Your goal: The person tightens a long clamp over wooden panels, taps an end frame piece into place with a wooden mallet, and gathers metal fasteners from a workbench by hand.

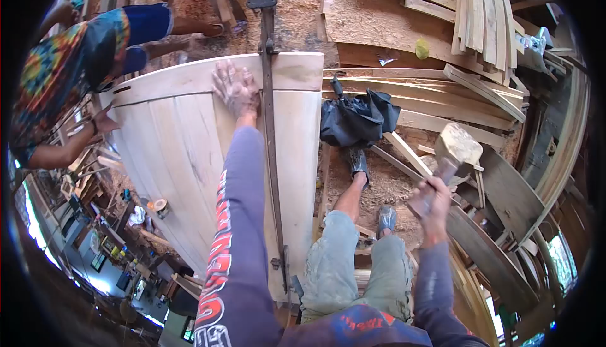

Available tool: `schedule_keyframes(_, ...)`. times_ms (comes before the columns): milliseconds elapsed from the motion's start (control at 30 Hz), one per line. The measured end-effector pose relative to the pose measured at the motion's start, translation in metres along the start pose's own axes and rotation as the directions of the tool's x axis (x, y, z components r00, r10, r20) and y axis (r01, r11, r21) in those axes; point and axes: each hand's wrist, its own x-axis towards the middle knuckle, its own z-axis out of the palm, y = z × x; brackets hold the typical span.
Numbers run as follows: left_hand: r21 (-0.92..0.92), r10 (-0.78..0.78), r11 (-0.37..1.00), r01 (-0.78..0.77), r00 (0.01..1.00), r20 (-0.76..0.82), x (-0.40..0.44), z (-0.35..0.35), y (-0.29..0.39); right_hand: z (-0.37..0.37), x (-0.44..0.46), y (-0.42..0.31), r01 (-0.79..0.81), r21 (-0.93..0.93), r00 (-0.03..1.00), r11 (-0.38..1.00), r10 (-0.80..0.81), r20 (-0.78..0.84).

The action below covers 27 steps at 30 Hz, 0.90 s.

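My left hand [237,89] lies flat with fingers spread on the curved top rail of a pale wooden panel [183,132], which looks like a door made of several boards. Just right of that hand, a long metal bar clamp [269,132] runs down across the panel. My right hand [432,207] is wrapped round the handle of a wooden mallet [459,143], raised to the right of the panel and apart from it. The mallet's head is worn and points up and away from me.
A co-worker [69,72] in a tie-dye shirt stands at the left, one hand near the panel's edge. A black folded umbrella or bag [361,118] lies right of the panel. Stacked boards [391,25] fill the back right. Sawdust [297,6] covers the floor.
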Motion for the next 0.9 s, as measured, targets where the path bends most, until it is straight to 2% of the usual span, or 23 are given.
schedule_keyframes(33, -0.003, -0.018, 1.000, 0.018, 1.000, -0.015, 0.000, -0.005, 0.000, 0.032, 0.001, 0.012, 0.000, -0.004, 1.000, 1.000, 0.000, -0.029)
schedule_keyframes(100, -0.063, -0.035, 0.997, 0.034, 0.999, -0.017, -0.001, -0.009, 0.001, 0.092, -0.002, 0.051, 0.032, -0.128, 0.999, 0.991, -0.032, 0.006)
schedule_keyframes(167, -0.092, -0.048, 0.995, 0.045, 0.999, -0.025, -0.001, -0.007, -0.002, 0.148, -0.029, 0.072, -0.144, -0.311, 0.951, 0.939, 0.219, 0.219)
schedule_keyframes(200, -0.099, -0.046, 0.994, 0.042, 0.998, -0.036, 0.000, -0.004, -0.003, 0.147, -0.025, 0.064, -0.138, -0.308, 0.953, 0.941, 0.211, 0.216)
schedule_keyframes(233, -0.108, -0.038, 0.994, 0.034, 0.999, -0.036, 0.000, -0.001, -0.005, 0.140, -0.018, 0.055, -0.358, -0.254, 0.860, 0.899, 0.423, 0.285)
schedule_keyframes(267, -0.121, -0.036, 0.992, 0.030, 0.998, -0.043, 0.001, -0.001, -0.005, 0.128, -0.011, 0.045, -0.560, -0.213, 0.716, 0.801, 0.597, 0.363)
schedule_keyframes(300, -0.131, -0.042, 0.991, 0.035, 0.998, -0.050, -0.001, -0.002, -0.005, 0.095, 0.001, 0.037, -0.542, -0.308, 0.712, 0.782, 0.622, 0.326)
schedule_keyframes(333, -0.126, -0.046, 0.991, 0.042, 0.998, -0.033, -0.001, -0.004, -0.005, 0.078, -0.006, 0.026, -0.539, -0.259, 0.743, 0.802, 0.597, 0.304)
schedule_keyframes(400, -0.103, -0.058, 0.993, 0.058, 0.998, -0.003, -0.004, -0.009, -0.009, 0.036, -0.015, -0.002, -0.445, -0.206, 0.875, 0.871, 0.472, 0.105)
schedule_keyframes(433, -0.101, -0.060, 0.993, 0.061, 0.998, 0.015, -0.001, -0.007, -0.004, 0.001, -0.009, -0.014, -0.368, -0.045, 0.920, 0.929, 0.371, 0.127)
schedule_keyframes(500, -0.110, -0.051, 0.993, 0.053, 0.999, 0.020, 0.000, -0.007, 0.001, -0.036, -0.008, -0.047, -0.085, 0.008, 0.996, 0.996, 0.085, -0.017)
schedule_keyframes(567, -0.095, -0.048, 0.994, 0.051, 0.998, 0.030, 0.001, -0.007, -0.003, -0.054, 0.004, -0.069, 0.182, -0.001, 0.979, 0.983, -0.182, -0.089)
schedule_keyframes(633, -0.054, -0.042, 0.998, 0.042, 0.999, 0.005, -0.001, -0.004, -0.003, -0.086, 0.059, -0.065, 0.286, 0.074, 0.928, 0.955, -0.257, -0.270)
schedule_keyframes(667, -0.058, -0.044, 0.997, 0.045, 0.999, 0.004, -0.001, -0.003, -0.003, -0.006, 0.046, -0.062, 0.286, -0.011, 0.793, 0.958, -0.243, -0.559)
schedule_keyframes(700, -0.045, -0.044, 0.998, 0.044, 0.999, -0.004, -0.002, -0.002, -0.003, 0.072, 0.014, -0.046, 0.193, 0.052, 0.853, 0.980, -0.141, -0.503)
schedule_keyframes(733, -0.033, -0.038, 0.999, 0.037, 0.999, -0.009, 0.000, -0.002, -0.003, 0.052, 0.048, 0.011, 0.143, 0.018, 0.938, 0.990, -0.130, -0.321)
schedule_keyframes(767, -0.037, -0.032, 0.999, 0.031, 0.999, -0.011, 0.002, -0.002, -0.006, 0.101, 0.023, 0.069, 0.140, -0.127, 0.981, 0.982, -0.155, -0.116)
schedule_keyframes(800, -0.041, -0.008, 0.999, 0.007, 1.000, -0.026, 0.006, -0.004, -0.011, 0.162, -0.025, 0.063, -0.125, -0.346, 0.963, 0.930, 0.198, 0.184)
schedule_keyframes(833, -0.057, 0.016, 0.998, -0.018, 1.000, -0.024, 0.000, -0.004, -0.009, 0.190, -0.034, 0.061, -0.653, -0.222, 0.630, 0.724, 0.682, 0.371)
schedule_keyframes(867, -0.085, 0.043, 0.995, -0.042, 0.999, 0.002, -0.010, -0.001, -0.005, 0.169, -0.017, 0.065, -0.628, -0.233, 0.633, 0.742, 0.662, 0.401)
schedule_keyframes(900, -0.075, 0.034, 0.997, -0.035, 0.999, -0.024, -0.008, 0.009, -0.004, 0.145, -0.017, 0.051, -0.479, -0.358, 0.643, 0.801, 0.598, 0.478)
